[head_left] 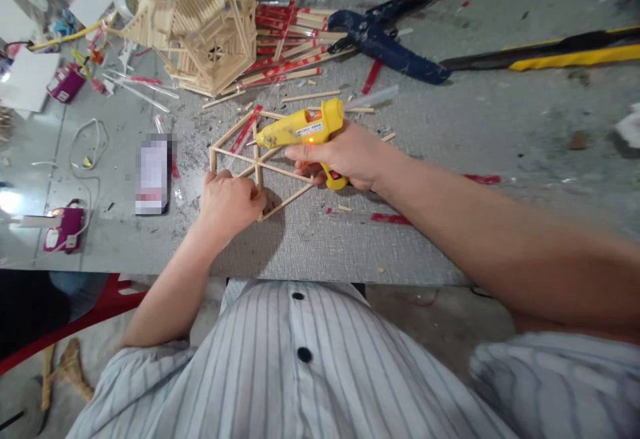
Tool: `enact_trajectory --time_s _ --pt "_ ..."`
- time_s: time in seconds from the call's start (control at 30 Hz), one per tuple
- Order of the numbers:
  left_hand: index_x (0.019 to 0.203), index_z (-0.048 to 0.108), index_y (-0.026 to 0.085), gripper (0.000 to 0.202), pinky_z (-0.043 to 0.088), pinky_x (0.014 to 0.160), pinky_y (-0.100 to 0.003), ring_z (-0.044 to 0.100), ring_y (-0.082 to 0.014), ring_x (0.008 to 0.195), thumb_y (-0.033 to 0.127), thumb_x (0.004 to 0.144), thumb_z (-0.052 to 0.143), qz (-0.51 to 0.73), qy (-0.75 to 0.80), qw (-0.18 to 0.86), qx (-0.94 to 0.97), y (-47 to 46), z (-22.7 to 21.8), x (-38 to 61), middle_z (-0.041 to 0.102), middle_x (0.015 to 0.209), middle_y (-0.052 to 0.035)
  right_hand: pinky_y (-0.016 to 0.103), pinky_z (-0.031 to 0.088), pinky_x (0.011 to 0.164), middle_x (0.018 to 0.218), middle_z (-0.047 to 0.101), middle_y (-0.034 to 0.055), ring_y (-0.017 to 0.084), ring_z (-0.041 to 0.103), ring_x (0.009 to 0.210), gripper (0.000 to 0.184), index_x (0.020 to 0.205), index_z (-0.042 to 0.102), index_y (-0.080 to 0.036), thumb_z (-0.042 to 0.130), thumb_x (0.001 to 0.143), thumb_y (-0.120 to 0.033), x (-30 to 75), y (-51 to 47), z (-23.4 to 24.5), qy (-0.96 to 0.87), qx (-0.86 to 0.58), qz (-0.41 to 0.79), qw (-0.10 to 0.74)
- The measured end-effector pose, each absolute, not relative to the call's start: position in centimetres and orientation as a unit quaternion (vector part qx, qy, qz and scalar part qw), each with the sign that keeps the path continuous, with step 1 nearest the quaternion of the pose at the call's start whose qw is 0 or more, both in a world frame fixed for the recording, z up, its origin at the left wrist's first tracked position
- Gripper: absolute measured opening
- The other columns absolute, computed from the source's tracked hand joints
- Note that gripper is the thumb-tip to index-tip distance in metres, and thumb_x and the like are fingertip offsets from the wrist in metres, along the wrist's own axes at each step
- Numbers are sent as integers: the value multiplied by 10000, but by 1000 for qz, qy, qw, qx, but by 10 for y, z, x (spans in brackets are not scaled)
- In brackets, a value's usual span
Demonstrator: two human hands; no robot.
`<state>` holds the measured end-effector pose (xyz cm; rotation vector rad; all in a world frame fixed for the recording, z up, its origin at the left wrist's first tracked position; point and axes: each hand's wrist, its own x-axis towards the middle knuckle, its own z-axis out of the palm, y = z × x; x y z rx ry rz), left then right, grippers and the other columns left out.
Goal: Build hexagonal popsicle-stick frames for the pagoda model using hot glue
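I see stick frame (257, 162) on bench (525, 225), near front edge. Left hand (233, 199) at frame's near-left side. Glue gun (300, 129) in right hand (357, 155), over frame's far-right part. Phone (153, 175) left of frame; nearer box (65, 229) left of phone, farther box (67, 82) behind that. Behind frame, stick model (205, 32); right of model, loose sticks (307, 22), then hand tool (370, 33).

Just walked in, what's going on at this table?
A person is working on a spoked frame of thin wooden sticks lying on the table. The right hand holds a yellow glue gun, its nozzle over the frame; whether glue is coming out can't be made out. The left hand is at the frame's near left side, fingers curled. Farther back stand a larger stick-built model and, to its right, a blue clamp.
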<state>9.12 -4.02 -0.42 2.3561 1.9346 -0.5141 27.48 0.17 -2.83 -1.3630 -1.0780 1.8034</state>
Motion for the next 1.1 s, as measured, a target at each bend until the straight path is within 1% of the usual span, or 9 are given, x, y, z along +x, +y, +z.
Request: enact_trajectory --time_s 0.1,0.23,0.37,0.53,0.73,0.9,0.97,1.1 --pt "713 708 174 337 437 920 -476 675 -295 899 328 865 450 -176 610 31 772 -37 -7 88 716 720 -101 159 426 359 591 600 -18 89 588 505 208 735 624 -172 831 735 -195 275 2 -28 -409 -521 680 314" --pt "721 707 175 351 448 902 -454 679 -276 872 320 885 433 -183 606 31 774 -34 -10 86 719 745 -104 155 424 349 596 602 -19 83 584 495 195 734 624 -172 817 754 -188 275 2 -27 -410 -521 678 316" --pt "759 725 155 380 439 918 -462 683 -279 893 299 908 406 -187 610 39 769 -36 -10 88 715 765 -119 159 419 344 581 591 -24 80 565 478 203 728 619 -180 819 754 -195 274 2 -26 -413 -524 677 310" --pt "781 726 145 416 438 930 -466 687 -286 894 316 931 377 -192 609 33 769 -37 -10 89 727 803 -131 167 418 345 584 594 -13 84 559 473 198 731 625 -183 820 753 -204 275 2 -29 -414 -516 681 315" --pt "779 720 154 394 442 938 -457 687 -288 919 318 931 396 -189 612 28 768 -38 -10 89 732 811 -123 164 420 343 598 605 -5 91 576 490 206 729 623 -184 828 740 -196 275 4 -32 -414 -501 689 321" --pt "791 721 141 385 445 935 -467 687 -304 935 321 928 410 -188 618 32 763 -38 -10 89 738 843 -142 165 411 338 600 608 -3 94 586 503 176 702 629 -180 790 770 -160 274 4 -30 -410 -514 683 317" --pt "780 716 143 380 445 932 -472 685 -305 932 330 928 420 -183 621 38 761 -37 -10 89 736 832 -141 163 414 339 598 612 -5 94 592 506 176 697 629 -181 785 775 -159 274 3 -29 -409 -513 685 318" --pt "717 683 173 363 443 908 -473 664 -300 922 362 928 457 -143 629 62 761 -37 -12 86 719 754 -105 156 414 332 604 614 -11 93 603 508 161 718 635 -175 782 779 -151 274 3 -28 -405 -518 684 316"
